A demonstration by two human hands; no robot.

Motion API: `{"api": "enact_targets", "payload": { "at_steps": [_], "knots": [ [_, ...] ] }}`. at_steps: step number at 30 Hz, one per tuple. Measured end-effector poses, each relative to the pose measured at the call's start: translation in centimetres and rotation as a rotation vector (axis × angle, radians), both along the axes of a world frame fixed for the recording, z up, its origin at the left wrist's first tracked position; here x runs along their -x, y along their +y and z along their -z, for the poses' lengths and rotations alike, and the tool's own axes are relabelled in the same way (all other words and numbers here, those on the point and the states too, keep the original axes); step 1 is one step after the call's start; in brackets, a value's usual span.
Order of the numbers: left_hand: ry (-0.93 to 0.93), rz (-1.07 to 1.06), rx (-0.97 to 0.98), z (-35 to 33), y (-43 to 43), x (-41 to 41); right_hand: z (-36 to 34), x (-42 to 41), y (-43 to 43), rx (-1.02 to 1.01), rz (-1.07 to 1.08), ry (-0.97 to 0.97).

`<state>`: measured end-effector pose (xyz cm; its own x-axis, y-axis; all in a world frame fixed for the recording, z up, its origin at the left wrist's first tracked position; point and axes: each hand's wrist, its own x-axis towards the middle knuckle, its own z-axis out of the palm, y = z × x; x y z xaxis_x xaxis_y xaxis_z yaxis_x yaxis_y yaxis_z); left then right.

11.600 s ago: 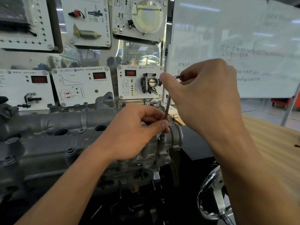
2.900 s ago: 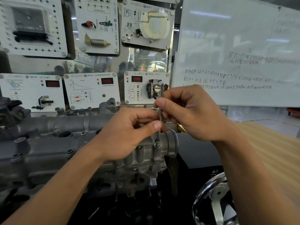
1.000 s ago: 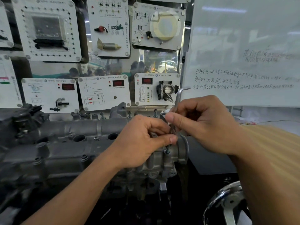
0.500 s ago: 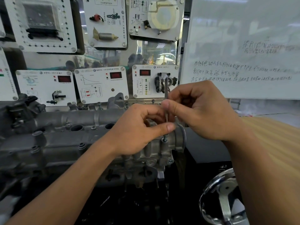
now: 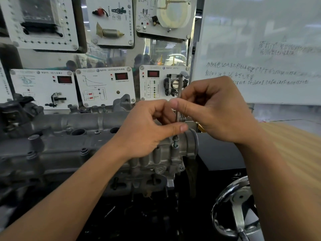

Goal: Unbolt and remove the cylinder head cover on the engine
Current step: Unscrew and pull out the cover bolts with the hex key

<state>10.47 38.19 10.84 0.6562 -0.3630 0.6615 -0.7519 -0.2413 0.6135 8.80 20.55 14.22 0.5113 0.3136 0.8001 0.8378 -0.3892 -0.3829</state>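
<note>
One hex key upright in bolt

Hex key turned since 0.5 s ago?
Yes, the hex key turned: its short arm now points right, toward the whiteboard; earlier it looked end-on before the throttle body panel.

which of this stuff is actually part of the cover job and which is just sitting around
In the job:
- hex key, pinched by the left hand and the right hand
- bolt under its tip
- cylinder head cover

Just about:
- whiteboard
- sensor display panels
- chrome handwheel
- wooden table
</note>
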Motion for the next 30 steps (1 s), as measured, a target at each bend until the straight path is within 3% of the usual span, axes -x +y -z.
{"api": "enact_targets", "payload": {
  "at_steps": [6,11,17,23,30],
  "knots": [
    [0.066,0.177,-0.124,-0.1,1.0,0.2,-0.2,-0.1,0.0,0.124,-0.036,0.052],
    [0.037,0.087,-0.047,0.1,0.6,0.3,-0.2,-0.2,-0.6,0.153,-0.041,0.094],
    [-0.002,-0.013,0.013,0.2,0.0,0.3,-0.3,0.0,-0.2,0.077,0.006,-0.003],
    [0.056,-0.008,-0.279,0.2,0.6,0.5,-0.3,-0.1,-0.1,0.047,0.033,0.032],
    [0.057,-0.049,-0.156,0.3,0.3,0.6,-1.0,0.4,0.1,-0.123,0.052,-0.024]
  ]
}}
